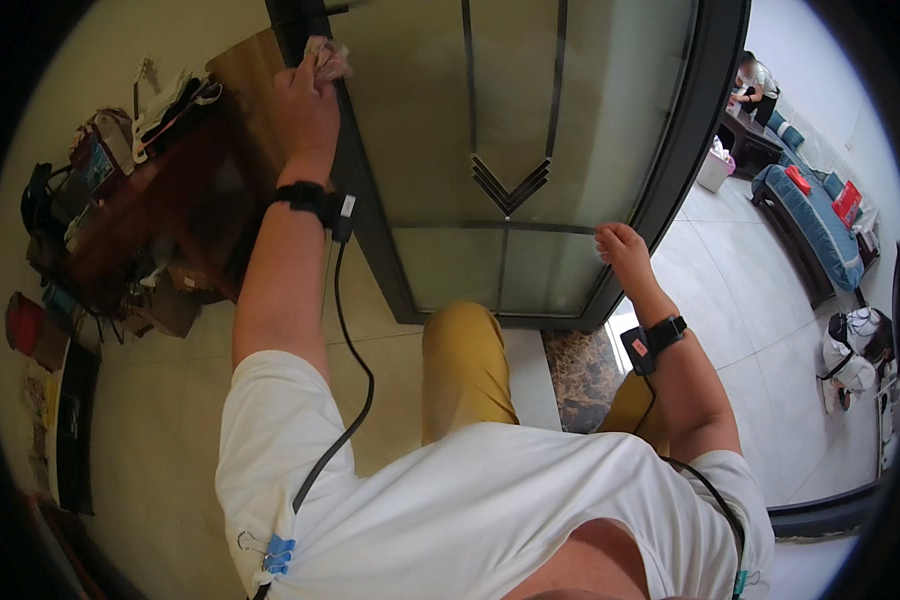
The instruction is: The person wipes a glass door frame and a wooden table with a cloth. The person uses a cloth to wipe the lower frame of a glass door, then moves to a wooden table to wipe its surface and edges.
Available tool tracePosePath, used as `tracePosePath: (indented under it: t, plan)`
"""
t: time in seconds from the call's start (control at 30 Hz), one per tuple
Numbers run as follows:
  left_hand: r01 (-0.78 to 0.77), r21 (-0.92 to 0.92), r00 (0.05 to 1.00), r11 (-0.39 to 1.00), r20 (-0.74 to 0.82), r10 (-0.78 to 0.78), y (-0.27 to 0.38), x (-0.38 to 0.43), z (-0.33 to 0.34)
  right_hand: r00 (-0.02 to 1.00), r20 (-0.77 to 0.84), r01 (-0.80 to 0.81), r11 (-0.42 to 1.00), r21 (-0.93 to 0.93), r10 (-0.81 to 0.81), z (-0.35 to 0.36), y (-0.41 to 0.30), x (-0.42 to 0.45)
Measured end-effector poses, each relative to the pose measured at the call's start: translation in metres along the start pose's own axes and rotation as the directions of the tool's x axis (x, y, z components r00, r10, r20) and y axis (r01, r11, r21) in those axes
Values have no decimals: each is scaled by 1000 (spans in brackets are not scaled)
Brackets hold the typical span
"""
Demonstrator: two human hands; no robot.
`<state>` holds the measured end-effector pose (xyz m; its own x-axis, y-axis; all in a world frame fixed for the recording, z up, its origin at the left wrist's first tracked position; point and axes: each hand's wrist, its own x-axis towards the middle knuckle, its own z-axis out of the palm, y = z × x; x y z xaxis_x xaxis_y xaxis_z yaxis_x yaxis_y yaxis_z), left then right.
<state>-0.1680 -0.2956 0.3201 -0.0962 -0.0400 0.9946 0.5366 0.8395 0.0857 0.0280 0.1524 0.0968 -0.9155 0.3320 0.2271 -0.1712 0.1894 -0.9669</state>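
My left hand [307,112] grips a crumpled pinkish cloth [330,58] at the left stile of a dark-framed glass door [360,202], just below its lever handle [336,10]. The frosted glass panel [420,112] carries dark strips that meet in a V-shaped pattern. Toward the door's lower right, my right hand [626,251] is held with curled fingers in front of the glass, close to the right stile. I see nothing in it. Both wrists wear black straps with small cabled boxes.
On the left stands a dark wooden table [157,202] piled with bags and cloths, cardboard boxes [166,304] beneath. A marble threshold [581,375] leads to a tiled room with a blue-covered bench [814,217], a waste bin [715,169], a bag [855,345] and a person [757,86] bending over a low table.
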Motion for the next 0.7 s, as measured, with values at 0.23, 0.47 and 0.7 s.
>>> tracePosePath:
  t: [0.23,0.47,0.7]
  plan:
    - [57,216,984,975,151,-91,-2,-24,59,997,62,41,999,0,-40,33,4,16]
    - [121,209,975,970,156,-155,-9,-100,81,996,76,44,999,-3,-44,51,56,37]
    - [201,250,960,947,143,-242,8,-133,82,987,119,122,987,-102,-109,61,42,52]
